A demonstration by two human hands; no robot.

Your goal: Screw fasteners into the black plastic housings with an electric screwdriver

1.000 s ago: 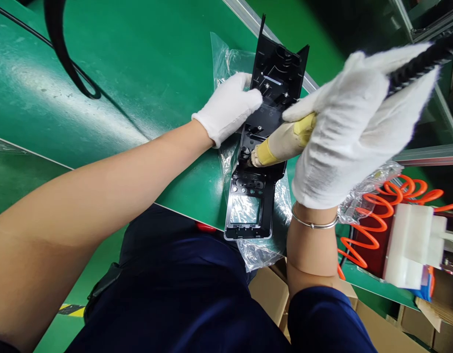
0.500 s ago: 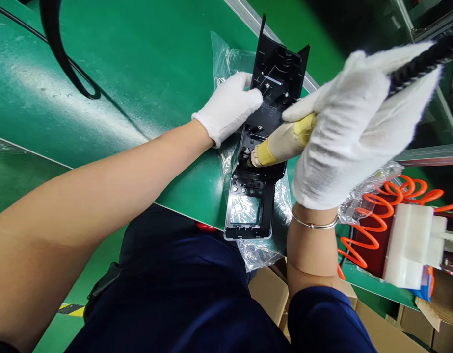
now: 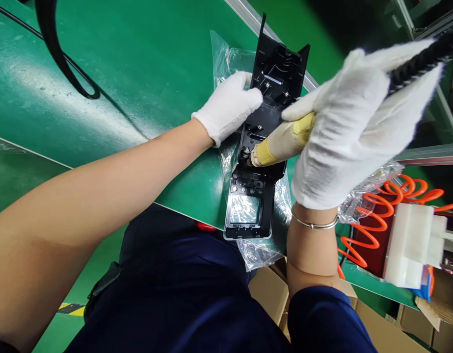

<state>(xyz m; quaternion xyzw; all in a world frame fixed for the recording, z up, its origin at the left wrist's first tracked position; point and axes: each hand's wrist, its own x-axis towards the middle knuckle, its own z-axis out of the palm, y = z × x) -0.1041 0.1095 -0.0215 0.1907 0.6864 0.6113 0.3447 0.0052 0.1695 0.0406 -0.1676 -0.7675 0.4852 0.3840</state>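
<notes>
Left hand [image 3: 231, 105], white-gloved, is clamped on the left rim of a black plastic case [image 3: 266, 115], thumb over the edge, while the gloved right hand [image 3: 344, 122] is wrapped around a yellow-banded tool [image 3: 283, 142] whose tip points down into the case's middle, contact hard to tell. The case lies on a clear plastic bag [image 3: 229, 61] on the green surface [image 3: 156, 59], its near end at the front edge, its far end near a metal rail [image 3: 244, 14]. Wide room spreads leftward; rightward, an orange coiled hose [image 3: 375, 245] and white block [image 3: 406, 245] leave less.
</notes>
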